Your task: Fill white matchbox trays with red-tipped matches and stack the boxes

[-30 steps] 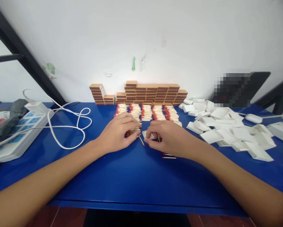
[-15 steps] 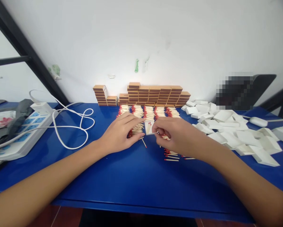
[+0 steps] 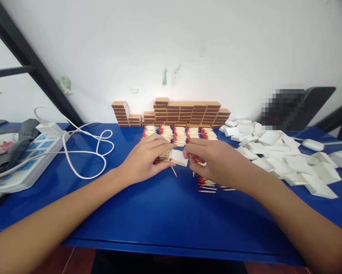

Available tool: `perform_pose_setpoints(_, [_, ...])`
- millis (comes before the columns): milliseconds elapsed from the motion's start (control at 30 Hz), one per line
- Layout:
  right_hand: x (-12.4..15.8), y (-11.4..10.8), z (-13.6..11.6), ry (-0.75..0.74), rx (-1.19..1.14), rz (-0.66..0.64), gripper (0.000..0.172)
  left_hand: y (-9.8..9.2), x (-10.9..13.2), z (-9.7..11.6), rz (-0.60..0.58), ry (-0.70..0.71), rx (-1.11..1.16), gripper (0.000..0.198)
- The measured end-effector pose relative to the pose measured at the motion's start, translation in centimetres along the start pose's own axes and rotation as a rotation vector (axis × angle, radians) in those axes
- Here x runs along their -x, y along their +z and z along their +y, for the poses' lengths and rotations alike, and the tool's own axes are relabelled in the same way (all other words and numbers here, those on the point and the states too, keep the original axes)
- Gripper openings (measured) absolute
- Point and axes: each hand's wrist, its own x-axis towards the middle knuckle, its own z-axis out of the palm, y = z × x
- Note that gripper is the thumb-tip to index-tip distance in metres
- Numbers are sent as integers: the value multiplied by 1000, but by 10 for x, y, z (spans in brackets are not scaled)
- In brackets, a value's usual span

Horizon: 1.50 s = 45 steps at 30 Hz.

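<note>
A white matchbox tray [image 3: 180,156] is between my two hands above the blue table, turned at an angle. A few matches lie along its lower left side. My left hand [image 3: 148,158] is closed on its left end, thumb at the near corner and index finger at the far one. My right hand [image 3: 209,158] is closed with curled fingertips at the tray's right edge. Loose matches [image 3: 163,156] lie partly hidden under my left hand. More matches [image 3: 206,182] lie under and below my right hand. One match [image 3: 174,171] lies alone in front of the tray.
Several rows of red-headed matches [image 3: 180,135] lie behind my hands. Stacked brown matchboxes [image 3: 188,112] line the wall. A heap of white trays [image 3: 276,146] covers the right side. A power strip [image 3: 42,156] and a looped white cable [image 3: 104,152] are at left.
The tray has turned and tilted between my hands. Its matches have shifted from the middle to the lower left side. My hands have barely moved.
</note>
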Motion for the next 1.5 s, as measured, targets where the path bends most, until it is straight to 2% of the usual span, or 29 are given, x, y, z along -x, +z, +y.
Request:
perform_pose_setpoints(267, [0, -4, 3, 24, -20, 30, 17, 0, -2, 4, 42, 2, -7, 37])
perform_pose_setpoints(333, [-1, -5, 1, 73, -64, 67, 21, -1, -2, 2, 84, -32, -59, 36])
perform_pose_setpoints(400, [-3, -4, 0, 115, -91, 84, 17, -1, -2, -1, 148, -68, -123, 35])
perform_pose_setpoints(467, [-3, -1, 0, 118, -100, 60, 10, -2, -2, -4, 209, -94, -169, 34])
perform_pose_setpoints(533, [-3, 1, 3, 111, -107, -11, 13, -2, -2, -5, 235, -114, -185, 35])
perform_pose_setpoints(667, [-1, -4, 13, 144, -102, -124, 21, 0, -2, -4, 204, -137, -191, 33])
perform_pose_setpoints(767, [0, -12, 18, 159, -77, -157, 17, 0, -2, -3, 202, -119, -197, 33])
perform_pose_setpoints(967, [0, -16, 9, 273, -112, -346, 12, 0, -3, -3, 191, -127, -187, 33])
perform_pose_setpoints(1200, [0, -7, 3, 333, -89, -364, 17, 1, -1, -2, 181, -123, -154, 34])
perform_pose_setpoints(1500, [0, -4, 11, 263, -147, -337, 15, 2, -2, -1, 154, -117, -136, 34])
